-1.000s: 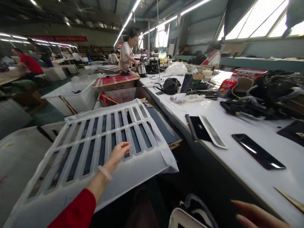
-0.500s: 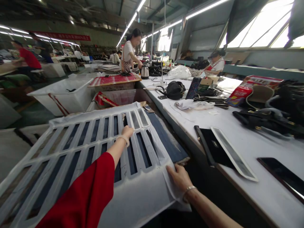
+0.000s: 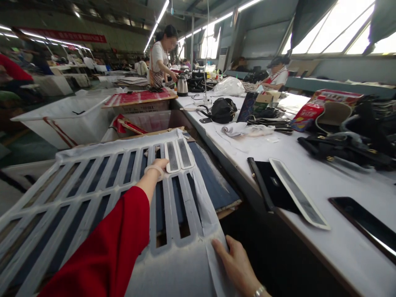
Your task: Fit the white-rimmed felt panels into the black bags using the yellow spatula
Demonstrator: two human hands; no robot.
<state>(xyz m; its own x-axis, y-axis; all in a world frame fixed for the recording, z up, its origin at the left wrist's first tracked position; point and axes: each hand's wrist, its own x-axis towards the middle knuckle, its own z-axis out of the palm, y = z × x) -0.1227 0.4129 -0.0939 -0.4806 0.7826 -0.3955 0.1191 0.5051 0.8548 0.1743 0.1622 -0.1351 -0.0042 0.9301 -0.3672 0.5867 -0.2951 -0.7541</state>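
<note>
A large white sheet with rows of long rounded slots lies tilted before me, dark blue board showing through many slots. My left hand, closed, is over its upper middle, fingertips against the lower left edge of a white-bordered grey strip. What the fingers grip is hidden. Beside that strip lies a second grey strip. My right hand grips the sheet's near right edge, thumb on top, the other fingers partly out of sight below.
The white worktable on the right bears a black piece, another white-bordered strip, a phone and black bags. A dark gap separates table and sheet. White bins stand left; a co-worker stands behind.
The view has shifted, so most things sit a little further left. My left hand is now closer against the strip's lower left edge. My right hand stays at the sheet's edge.
</note>
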